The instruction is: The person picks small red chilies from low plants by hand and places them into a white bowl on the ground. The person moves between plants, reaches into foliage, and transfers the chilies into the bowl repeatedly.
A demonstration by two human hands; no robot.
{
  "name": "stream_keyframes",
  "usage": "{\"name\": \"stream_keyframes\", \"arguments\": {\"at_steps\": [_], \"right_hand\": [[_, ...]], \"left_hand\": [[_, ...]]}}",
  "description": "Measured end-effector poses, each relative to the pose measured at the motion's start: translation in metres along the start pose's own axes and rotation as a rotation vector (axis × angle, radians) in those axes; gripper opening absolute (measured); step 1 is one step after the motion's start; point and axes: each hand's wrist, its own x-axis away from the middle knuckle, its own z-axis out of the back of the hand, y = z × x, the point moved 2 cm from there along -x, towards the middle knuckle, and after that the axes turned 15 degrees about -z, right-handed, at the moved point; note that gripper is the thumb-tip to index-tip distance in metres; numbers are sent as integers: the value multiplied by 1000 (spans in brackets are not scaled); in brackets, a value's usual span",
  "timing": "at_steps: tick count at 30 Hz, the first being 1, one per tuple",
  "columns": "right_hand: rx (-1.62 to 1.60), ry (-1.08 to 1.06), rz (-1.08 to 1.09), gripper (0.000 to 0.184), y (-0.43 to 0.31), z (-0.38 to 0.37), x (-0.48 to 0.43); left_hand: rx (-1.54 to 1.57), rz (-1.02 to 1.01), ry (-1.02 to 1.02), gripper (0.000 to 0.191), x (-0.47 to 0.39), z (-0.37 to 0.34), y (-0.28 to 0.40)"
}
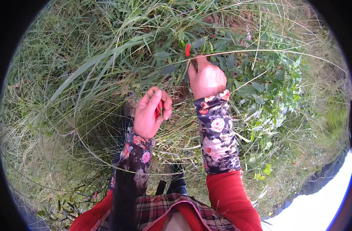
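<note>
My left hand (152, 112) is curled around several red chili peppers (159, 108); a green stem sticks out beneath the fingers. Up and to the right, my right hand (206, 75) reaches into a chili plant (222, 46), its fingertips partly hidden among leaves and stems. A red chili pepper (188, 50) stands upright just above and left of those fingertips; whether they touch its stem cannot be made out. Green chili peppers (203, 48) grow close by, beside the red one and behind the hand.
Tall grass surrounds the plant, and a long dry grass stalk (268, 50) arches across above my right hand. Leafy plants (279, 83) stand at the right. More foliage with dark pods (60, 206) is at the lower left.
</note>
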Motion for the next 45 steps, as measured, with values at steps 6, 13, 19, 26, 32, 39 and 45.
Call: {"name": "stream_keyframes", "arguments": {"at_steps": [6,13,19,26,32,39,45], "right_hand": [[-11,61,-125,25,-10,-17,6],[208,-15,-89,21,-21,-4,3],[-133,137,219,22,-10,-16,21],[-341,270,324,35,-6,12,37],[-587,-23,682,38,-41,42,64],[-465,-551,229,15,-8,-17,71],[-881,-1076,53,23,4,-61,60]], "left_hand": [[-40,-35,12,14,-5,10,10],[-11,-22,27,13,-4,14,11],[10,-38,31,13,-7,16,7],[19,-17,51,13,-13,24,8],[-8,-45,182,13,-10,31,-9],[-210,-41,-3,17,-9,26,6],[-229,-28,216,14,-19,41,2]]}}
